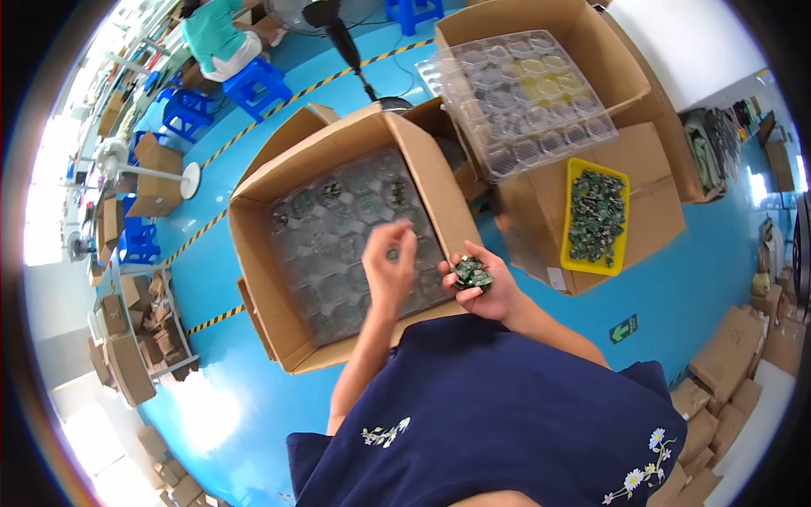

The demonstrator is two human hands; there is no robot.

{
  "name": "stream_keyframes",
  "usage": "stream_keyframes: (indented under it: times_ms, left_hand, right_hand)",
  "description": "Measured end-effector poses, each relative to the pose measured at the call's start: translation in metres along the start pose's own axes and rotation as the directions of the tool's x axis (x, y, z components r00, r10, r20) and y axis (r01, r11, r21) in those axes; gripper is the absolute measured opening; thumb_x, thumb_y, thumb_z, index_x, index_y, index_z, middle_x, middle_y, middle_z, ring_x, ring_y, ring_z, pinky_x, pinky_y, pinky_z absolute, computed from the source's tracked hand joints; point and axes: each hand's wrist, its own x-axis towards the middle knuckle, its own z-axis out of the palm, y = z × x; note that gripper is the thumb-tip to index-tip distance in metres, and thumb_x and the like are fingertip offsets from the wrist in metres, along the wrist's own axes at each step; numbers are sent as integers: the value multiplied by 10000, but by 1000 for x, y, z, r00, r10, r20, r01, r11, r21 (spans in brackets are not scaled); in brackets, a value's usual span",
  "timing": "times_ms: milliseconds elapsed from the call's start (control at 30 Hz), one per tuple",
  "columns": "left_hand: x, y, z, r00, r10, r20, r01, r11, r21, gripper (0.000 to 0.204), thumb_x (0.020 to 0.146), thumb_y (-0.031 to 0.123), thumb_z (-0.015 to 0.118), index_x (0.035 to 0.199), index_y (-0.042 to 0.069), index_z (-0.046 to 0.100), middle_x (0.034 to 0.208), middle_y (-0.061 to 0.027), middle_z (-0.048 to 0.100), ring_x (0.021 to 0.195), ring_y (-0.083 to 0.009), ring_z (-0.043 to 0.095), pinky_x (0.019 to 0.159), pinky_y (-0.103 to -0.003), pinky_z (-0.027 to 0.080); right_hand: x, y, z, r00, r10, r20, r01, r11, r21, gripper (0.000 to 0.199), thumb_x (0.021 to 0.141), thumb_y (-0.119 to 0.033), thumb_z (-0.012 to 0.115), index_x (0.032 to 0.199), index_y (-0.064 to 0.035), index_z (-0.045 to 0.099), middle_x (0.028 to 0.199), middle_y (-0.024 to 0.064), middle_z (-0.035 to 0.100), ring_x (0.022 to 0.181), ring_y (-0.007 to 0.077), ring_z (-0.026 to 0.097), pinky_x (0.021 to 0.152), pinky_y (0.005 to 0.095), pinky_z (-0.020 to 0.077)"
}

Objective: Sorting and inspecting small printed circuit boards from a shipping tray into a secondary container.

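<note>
We see a small green circuit board (392,253) pinched between the thumb and fingertips of the left hand (387,269), held above the clear compartment tray (338,245) that lines the bottom of the open cardboard box (253,253). The right hand (483,287) sits just beside the box's near right corner, palm up and cupped closed around a small heap of green circuit boards (471,273). A few boards already lie in the far compartments of the tray; most compartments nearer us show none.

Beyond the box's right wall stands a closed carton (659,203) bearing a yellow bin (623,221) filled with more green boards. Behind that carton, a second open carton (541,21) supports a stack of clear empty trays (524,97), tilted over its edge.

The box rests on a glossy blue floor (245,406), crossed by yellow-and-black striped tape (203,237) to the box's left. A fan base and pole (355,59) stand behind the box. Further back, a person in a teal top (215,34) sits among blue stools (253,84). Left of the box we note a white pedestal fan (144,165) lying over and several small cartons (127,355); more cartons (726,363) are stacked at far right. Our dark blue garment with daisy embroidery (507,422) fills the foreground.
</note>
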Motion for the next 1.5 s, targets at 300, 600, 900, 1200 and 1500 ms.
stream_keyframes:
  times_ms: [300,600,900,1200,1500]
  left_hand:
    - [82,-134,36,986,-94,139,-84,443,893,322,768,367,646,958,108,622,913,-98,674,968,-298,545,825,-458,373]
    - [71,-150,15,995,53,79,-85,874,479,346,759,81,690,1091,40,601,987,-110,656,922,-293,601,842,-394,455]
    - [-7,31,5,991,84,105,-104,974,203,510,711,35,763,1174,29,549,1071,-83,631,935,-177,620,832,-302,495]
    - [-23,28,-26,992,4,126,-5,1000,7,491,690,-45,730,1151,25,577,1078,-89,631,1003,-186,611,800,-281,520]
    - [-50,-14,-41,931,-362,40,360,901,-241,149,834,-16,644,983,-28,644,865,-46,672,790,-82,625,726,-210,501]
  right_hand:
    - [-114,-162,-125,682,-681,-267,724,680,114,268,881,-313,538,796,-63,584,848,98,623,754,229,605,565,302,534]
    - [-171,-285,-135,-34,-881,-471,783,269,-560,463,882,-506,485,1072,-93,570,1174,64,532,1076,236,489,1013,463,315]
    - [-63,-85,22,628,-764,148,411,164,-897,355,957,-199,515,1253,-6,478,1109,87,612,854,157,634,689,264,501]
    - [20,2,35,893,-400,206,213,-27,-977,251,896,-51,597,1137,13,567,909,48,653,803,90,625,679,234,521]
    - [49,25,17,809,-387,442,226,-489,-842,242,870,-20,609,1112,-7,612,832,96,668,752,119,652,643,259,504]
